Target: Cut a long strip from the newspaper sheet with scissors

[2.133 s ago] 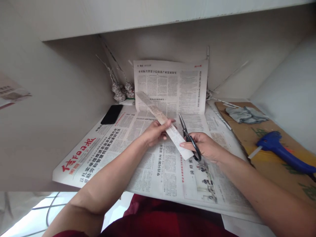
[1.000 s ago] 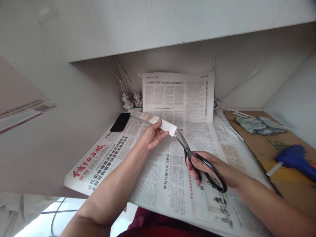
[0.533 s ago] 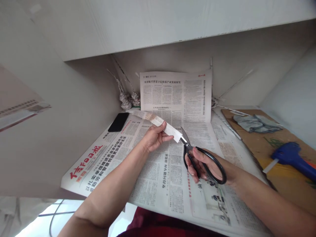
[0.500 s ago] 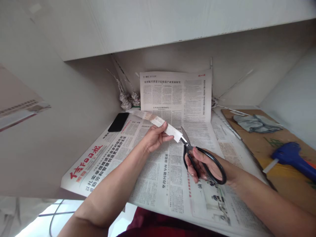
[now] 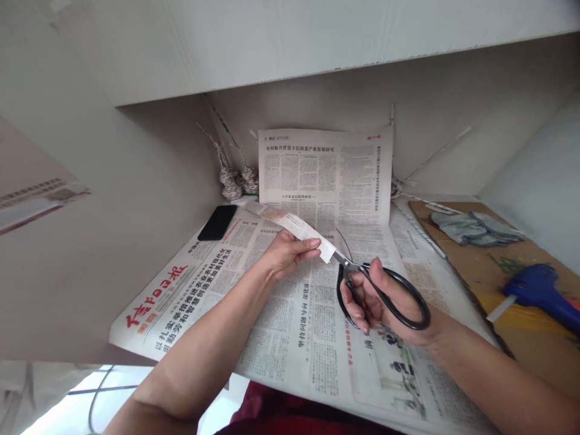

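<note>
Between the thumb and fingers of my left hand [image 5: 292,254] is a long narrow strip of newspaper [image 5: 296,226], its far end trailing back to the upper left. My right hand [image 5: 376,299] grips a pair of black-handled scissors [image 5: 401,305]. The scissors' blades are parted, and the lower one touches the near end of the strip, partly hidden by it. Both hands are above newspaper sheets [image 5: 272,332] that cover the work surface.
A black phone [image 5: 218,223] lies at the left. Knotted paper-cord pieces [image 5: 231,184] stand in the back left corner, beside an upright newspaper page [image 5: 317,169]. On cardboard [image 5: 480,266] at the right are a grey cloth [image 5: 473,228] and a blue glue gun [image 5: 539,293]. A white panel [image 5: 317,48] overhangs the front.
The scissors have opened wider, their handles spreading apart, and my right thumb has lifted. My left hand has slid a little along the strip towards the blades.
</note>
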`<action>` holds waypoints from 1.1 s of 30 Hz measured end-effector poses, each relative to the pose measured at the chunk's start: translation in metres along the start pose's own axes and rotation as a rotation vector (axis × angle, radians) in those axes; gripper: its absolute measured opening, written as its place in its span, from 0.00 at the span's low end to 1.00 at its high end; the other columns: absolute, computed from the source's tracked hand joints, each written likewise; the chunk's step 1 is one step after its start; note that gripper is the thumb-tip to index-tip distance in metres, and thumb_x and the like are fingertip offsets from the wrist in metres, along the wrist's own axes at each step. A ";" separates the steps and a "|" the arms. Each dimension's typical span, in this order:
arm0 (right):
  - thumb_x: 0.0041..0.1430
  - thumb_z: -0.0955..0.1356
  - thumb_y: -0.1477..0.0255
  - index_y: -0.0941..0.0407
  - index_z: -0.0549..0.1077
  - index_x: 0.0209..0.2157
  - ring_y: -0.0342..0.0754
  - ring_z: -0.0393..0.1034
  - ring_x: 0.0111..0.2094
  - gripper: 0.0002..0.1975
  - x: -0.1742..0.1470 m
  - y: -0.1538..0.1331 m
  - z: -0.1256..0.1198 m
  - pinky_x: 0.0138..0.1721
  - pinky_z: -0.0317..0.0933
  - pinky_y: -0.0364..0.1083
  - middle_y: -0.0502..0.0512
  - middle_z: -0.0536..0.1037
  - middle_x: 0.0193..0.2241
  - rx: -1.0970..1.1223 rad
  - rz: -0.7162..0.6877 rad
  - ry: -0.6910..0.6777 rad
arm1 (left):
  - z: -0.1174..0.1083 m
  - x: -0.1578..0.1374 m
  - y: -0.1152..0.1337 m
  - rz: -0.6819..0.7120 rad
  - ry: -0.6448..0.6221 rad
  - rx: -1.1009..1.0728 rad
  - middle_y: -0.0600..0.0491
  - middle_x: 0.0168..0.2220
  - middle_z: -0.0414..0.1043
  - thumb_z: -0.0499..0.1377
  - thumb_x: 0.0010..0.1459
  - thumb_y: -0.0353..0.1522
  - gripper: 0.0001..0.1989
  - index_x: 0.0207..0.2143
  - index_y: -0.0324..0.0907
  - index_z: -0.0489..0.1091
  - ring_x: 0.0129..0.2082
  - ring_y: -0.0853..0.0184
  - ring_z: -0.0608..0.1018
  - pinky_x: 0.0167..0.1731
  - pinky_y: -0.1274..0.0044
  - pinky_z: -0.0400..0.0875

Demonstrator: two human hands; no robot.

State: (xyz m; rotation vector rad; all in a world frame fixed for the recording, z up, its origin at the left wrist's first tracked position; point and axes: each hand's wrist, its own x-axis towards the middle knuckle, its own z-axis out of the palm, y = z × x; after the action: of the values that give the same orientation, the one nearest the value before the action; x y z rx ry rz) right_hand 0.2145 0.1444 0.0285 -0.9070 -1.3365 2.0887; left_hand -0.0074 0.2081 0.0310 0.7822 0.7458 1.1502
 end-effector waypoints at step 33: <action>0.53 0.60 0.32 0.55 0.67 0.27 0.36 0.56 0.11 0.37 -0.001 0.004 0.004 0.13 0.47 0.37 0.43 0.64 0.15 -0.098 0.085 0.109 | -0.001 0.003 0.003 -0.039 0.059 -0.011 0.44 0.34 0.80 0.61 0.64 0.28 0.07 0.34 0.31 0.74 0.29 0.65 0.83 0.24 0.80 0.80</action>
State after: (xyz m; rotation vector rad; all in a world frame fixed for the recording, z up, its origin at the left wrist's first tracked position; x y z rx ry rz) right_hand 0.2114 0.1399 0.0266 -1.1203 -1.3748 2.0194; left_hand -0.0096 0.2117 0.0327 0.7244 0.8003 1.1453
